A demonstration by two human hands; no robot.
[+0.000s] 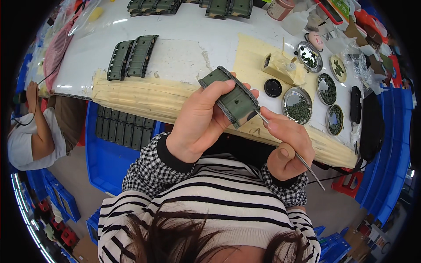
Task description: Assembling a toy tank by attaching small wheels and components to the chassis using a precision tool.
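My left hand (pixel 199 120) grips a dark green plastic track-shaped part (pixel 232 98) with a ribbed grey edge, held up over the front edge of the white table (pixel 180 57). My right hand (pixel 287 147) pinches thin metal tweezers (pixel 302 160); their tip touches the lower right end of the green part. Both wrists show checked cuffs under a black-and-white striped top.
Two more green track parts (pixel 131 57) lie on the table at left, others at the far edge (pixel 193 6). Several round metal dishes (pixel 297 104) of small dark pieces and a black lid (pixel 272 87) sit at right. A blue crate (pixel 112 153) of green parts stands below. Another person (pixel 30 131) sits at left.
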